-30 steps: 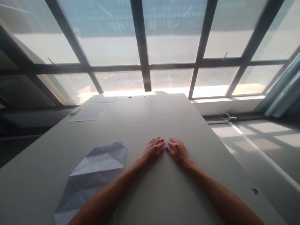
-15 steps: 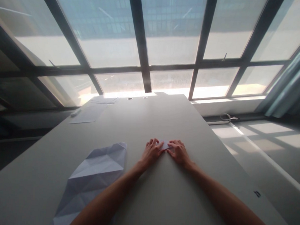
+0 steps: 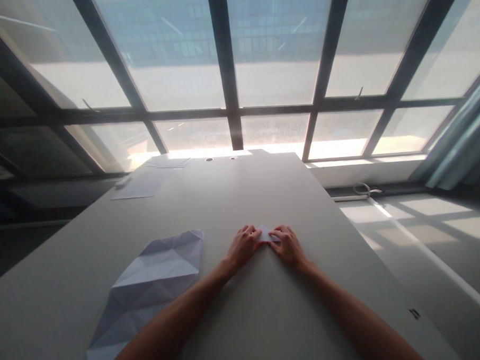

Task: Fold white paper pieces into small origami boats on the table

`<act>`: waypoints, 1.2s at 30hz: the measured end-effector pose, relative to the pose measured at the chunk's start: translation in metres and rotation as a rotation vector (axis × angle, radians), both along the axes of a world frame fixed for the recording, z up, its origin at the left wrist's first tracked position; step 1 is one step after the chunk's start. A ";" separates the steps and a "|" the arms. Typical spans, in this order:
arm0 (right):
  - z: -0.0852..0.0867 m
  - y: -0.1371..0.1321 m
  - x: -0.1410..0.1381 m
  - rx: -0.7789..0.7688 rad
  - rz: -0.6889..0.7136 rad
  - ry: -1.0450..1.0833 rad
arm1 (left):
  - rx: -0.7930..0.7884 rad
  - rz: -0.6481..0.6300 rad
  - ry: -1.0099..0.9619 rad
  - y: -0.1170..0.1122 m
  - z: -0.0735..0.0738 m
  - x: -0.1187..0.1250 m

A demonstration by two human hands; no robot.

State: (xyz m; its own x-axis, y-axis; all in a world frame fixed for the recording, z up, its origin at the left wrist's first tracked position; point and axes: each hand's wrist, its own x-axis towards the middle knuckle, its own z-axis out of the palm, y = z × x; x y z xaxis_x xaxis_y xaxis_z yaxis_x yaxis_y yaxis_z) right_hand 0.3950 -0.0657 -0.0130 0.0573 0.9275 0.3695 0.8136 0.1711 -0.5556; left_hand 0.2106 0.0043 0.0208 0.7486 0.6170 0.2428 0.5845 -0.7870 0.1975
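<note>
A small folded piece of white paper (image 3: 266,234) lies on the grey table (image 3: 258,319), a little past its middle. My left hand (image 3: 243,246) and my right hand (image 3: 288,246) sit side by side on it. Their curled fingertips pinch and press the paper's left and right edges against the tabletop. Most of the paper is hidden under the fingers.
A large creased sheet of white paper (image 3: 150,282) lies on the table to the left of my left arm. More flat sheets (image 3: 144,184) rest at the far left corner. A window wall stands beyond the table's far edge, and bare floor lies to the right.
My fingers have curled tighter over the small paper, and a little more of it shows between the hands. The view has tilted down slightly.
</note>
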 end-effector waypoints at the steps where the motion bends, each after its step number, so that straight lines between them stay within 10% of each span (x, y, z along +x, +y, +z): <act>1: -0.001 0.000 0.000 0.004 0.001 0.007 | -0.003 0.000 -0.002 0.000 0.001 0.000; 21: -0.002 0.005 0.006 0.057 -0.030 0.370 | -0.033 -0.025 -0.042 0.000 -0.003 0.004; 36: -0.002 0.006 0.004 0.128 -0.060 0.493 | -0.364 0.029 -0.434 0.008 -0.015 0.007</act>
State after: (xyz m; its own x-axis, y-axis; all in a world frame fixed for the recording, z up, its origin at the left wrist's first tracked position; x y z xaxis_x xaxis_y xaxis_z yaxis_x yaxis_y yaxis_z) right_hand 0.3986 -0.0598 -0.0148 0.3050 0.8663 0.3955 0.4710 0.2237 -0.8533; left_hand 0.2172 0.0124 0.0063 0.6091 0.7373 0.2922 0.4096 -0.6080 0.6801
